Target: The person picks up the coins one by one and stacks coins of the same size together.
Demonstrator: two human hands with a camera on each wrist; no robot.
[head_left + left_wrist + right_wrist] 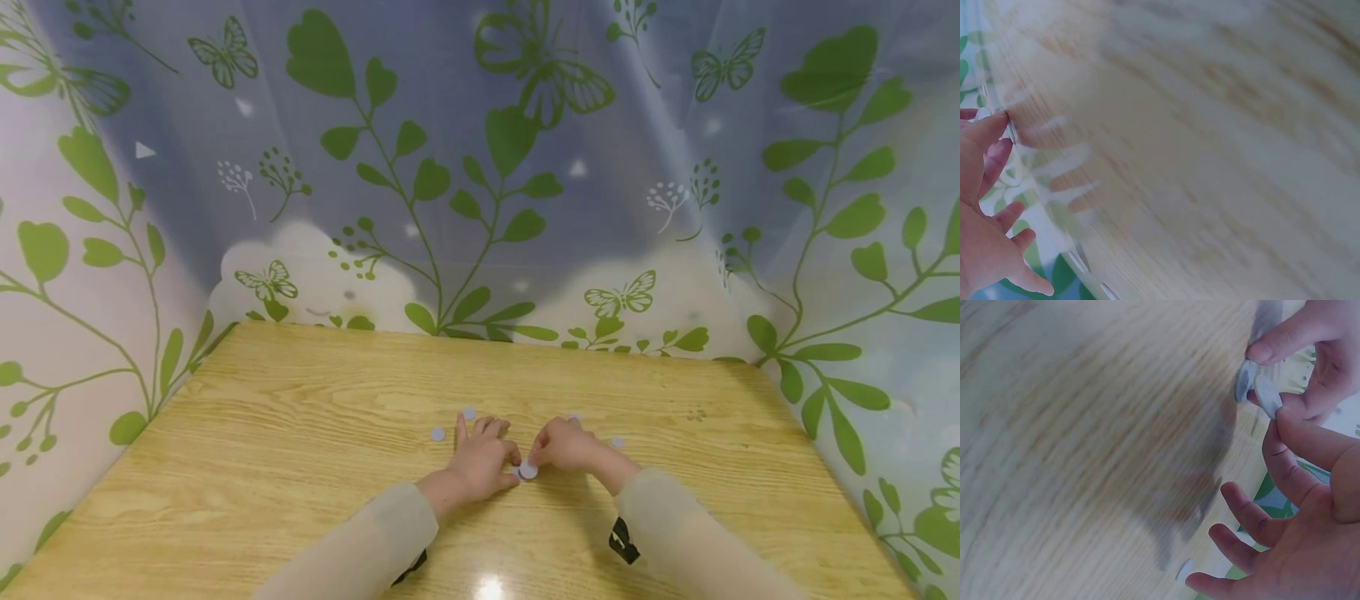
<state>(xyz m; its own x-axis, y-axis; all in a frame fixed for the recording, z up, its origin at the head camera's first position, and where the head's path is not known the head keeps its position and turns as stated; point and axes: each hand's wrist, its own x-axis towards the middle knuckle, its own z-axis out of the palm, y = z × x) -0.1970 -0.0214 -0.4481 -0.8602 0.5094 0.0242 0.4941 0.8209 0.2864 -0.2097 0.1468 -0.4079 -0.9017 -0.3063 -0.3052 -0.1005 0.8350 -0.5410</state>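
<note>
Pinching disc point(1267, 395) by rim, right hand point(564, 446) | left hand point(480, 460) fingers meet at second disc point(1244, 380), grip unclear | both just above counter point(300, 433) | light, stiff, slippery; hold at edges | loose discs point(437, 434) nearby

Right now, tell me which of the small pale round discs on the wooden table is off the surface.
The pale disc between both hands, pinched by the right hand beside the left hand; the loose discs lie flat and untouched.
</note>
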